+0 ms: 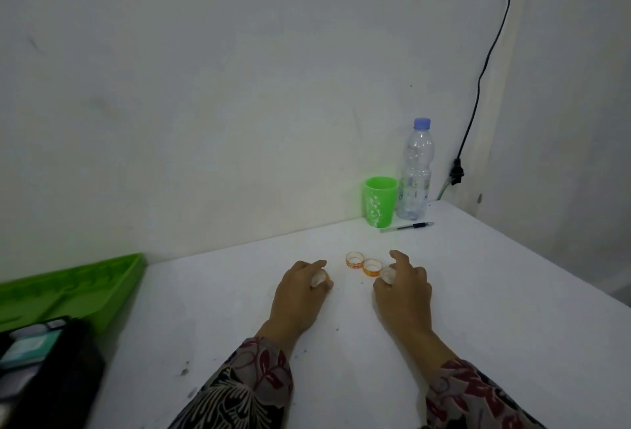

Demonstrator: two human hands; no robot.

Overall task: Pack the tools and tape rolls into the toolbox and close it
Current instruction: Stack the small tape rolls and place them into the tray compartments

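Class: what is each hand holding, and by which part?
The left hand grips a tape roll by its outer edge, between thumb and fingers; the right hand grips a second roll likewise.

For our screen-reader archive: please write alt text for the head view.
The left hand and right hand each grip a small tape roll on a white table, two orange rolls between them. Open toolbox at left; green cup, bottle, pen behind.

Items by count: four tape rolls [354,260] [372,267] [319,279] [388,274]; two hands [300,288] [404,288]; one toolbox [68,288]; one green cup [380,201]; one plastic bottle [415,172]; one pen [408,226]; one black cable [485,66].
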